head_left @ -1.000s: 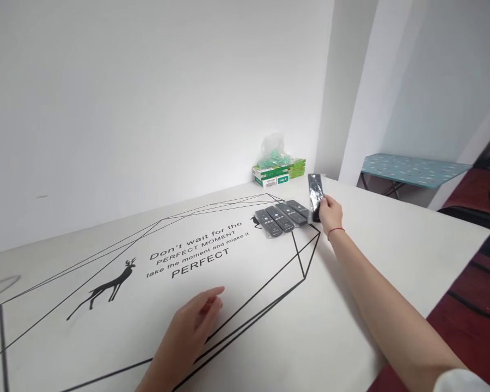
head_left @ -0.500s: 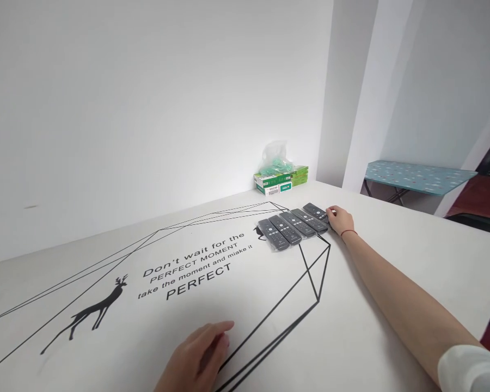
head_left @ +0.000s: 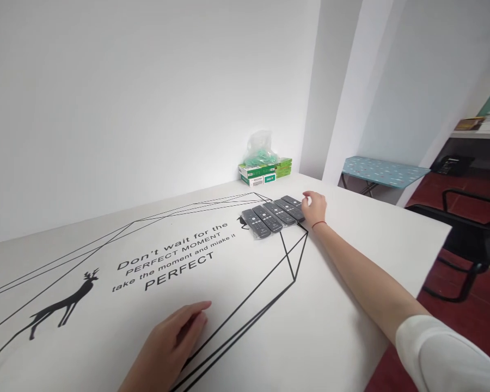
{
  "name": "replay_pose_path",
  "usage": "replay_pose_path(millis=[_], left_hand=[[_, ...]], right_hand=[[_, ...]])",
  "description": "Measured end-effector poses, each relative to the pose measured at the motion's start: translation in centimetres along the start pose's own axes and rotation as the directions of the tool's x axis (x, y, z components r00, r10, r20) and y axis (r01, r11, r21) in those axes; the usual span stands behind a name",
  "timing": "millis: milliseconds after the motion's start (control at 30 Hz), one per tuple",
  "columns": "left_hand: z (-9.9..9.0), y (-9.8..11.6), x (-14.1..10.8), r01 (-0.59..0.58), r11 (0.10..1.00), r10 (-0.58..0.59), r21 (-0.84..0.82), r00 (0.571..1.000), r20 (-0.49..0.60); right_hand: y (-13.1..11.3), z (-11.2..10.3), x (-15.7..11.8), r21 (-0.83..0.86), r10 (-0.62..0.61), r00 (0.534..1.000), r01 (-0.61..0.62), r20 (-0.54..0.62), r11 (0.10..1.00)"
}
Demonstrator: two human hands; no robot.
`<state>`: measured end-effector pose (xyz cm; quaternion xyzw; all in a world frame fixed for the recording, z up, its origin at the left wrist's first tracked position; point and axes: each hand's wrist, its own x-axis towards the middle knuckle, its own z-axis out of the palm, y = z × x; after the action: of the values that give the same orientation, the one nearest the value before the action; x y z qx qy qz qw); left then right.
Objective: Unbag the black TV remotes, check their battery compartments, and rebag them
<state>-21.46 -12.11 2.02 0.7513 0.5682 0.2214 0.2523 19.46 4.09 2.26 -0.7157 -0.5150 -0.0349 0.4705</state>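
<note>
Several dark remote controls (head_left: 266, 219), in clear plastic wrapping, lie side by side in a slanted row on the white table. At the right end of the row, my right hand (head_left: 316, 209) is closed, thumb and fingers at the near end of the last remote control (head_left: 291, 201). That end is partly hidden by the hand. My left hand (head_left: 173, 340) rests low over the table's front, loosely curved, its thumb and index finger apart and nothing between them.
Green and white boxes (head_left: 258, 173) are stacked against the wall, a clear plastic bag (head_left: 259, 147) with something green on top. A blue patterned folding table (head_left: 386, 170) and a black chair (head_left: 453, 228) stand beyond the table's right edge.
The last remote control has shifted in closer against the row, with my right hand at its end. My view has turned to the right. The left hand keeps about the same pose.
</note>
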Motion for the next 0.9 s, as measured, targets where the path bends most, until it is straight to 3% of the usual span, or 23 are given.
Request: replay_pose_path(millis=[67, 133, 233, 333, 400, 467, 567, 667, 767, 900], left_hand=[[-0.1, -0.2, 0.2, 0.011, 1.000, -0.011, -0.013, 1.000, -0.004], [-0.3, -0.3, 0.4, 0.023, 0.999, -0.023, -0.037, 1.000, -0.012], [-0.5, -0.3, 0.5, 0.068, 0.995, -0.071, -0.075, 0.997, -0.040], [-0.7, 0.3, 0.4, 0.111, 0.988, -0.122, -0.112, 0.988, -0.097], [-0.7, 0.7, 0.3, 0.120, 0.983, -0.140, -0.139, 0.979, -0.146], [-0.4, 1.3, 0.3, 0.124, 0.977, -0.160, -0.175, 0.965, -0.207], [0.6, 2.2, 0.5, 0.191, 0.948, -0.269, -0.253, 0.908, -0.322], [1.8, 3.1, 0.9, 0.234, 0.928, -0.339, -0.291, 0.856, -0.390], [2.7, 3.3, 1.4, 0.208, 0.943, -0.301, -0.259, 0.867, -0.398], [2.4, 2.4, 1.5, 0.109, 0.957, -0.207, -0.270, 0.907, -0.366]], right_hand=[[-2.8, 0.0, -1.8, 0.035, -0.135, 0.990, 0.134, 0.032, 0.990], [-5.9, 0.3, -4.4, 0.097, -0.289, 0.951, 0.279, 0.113, 0.955], [-10.7, 0.9, -9.3, 0.241, -0.500, 0.830, 0.448, 0.248, 0.861], [-15.0, 1.3, -14.5, 0.403, -0.627, 0.697, 0.493, 0.348, 0.771], [-17.4, 1.5, -17.6, 0.485, -0.643, 0.659, 0.447, 0.390, 0.752], [-19.2, 1.8, -20.2, 0.551, -0.625, 0.649, 0.357, 0.434, 0.754], [-20.9, 2.5, -22.6, 0.616, -0.547, 0.677, 0.173, 0.492, 0.769], [-21.0, 3.2, -23.4, 0.644, -0.445, 0.716, -0.008, 0.538, 0.765], [-20.3, 3.5, -23.1, 0.650, -0.377, 0.719, -0.137, 0.584, 0.747], [-19.7, 3.1, -22.8, 0.654, -0.372, 0.675, -0.221, 0.638, 0.723]])
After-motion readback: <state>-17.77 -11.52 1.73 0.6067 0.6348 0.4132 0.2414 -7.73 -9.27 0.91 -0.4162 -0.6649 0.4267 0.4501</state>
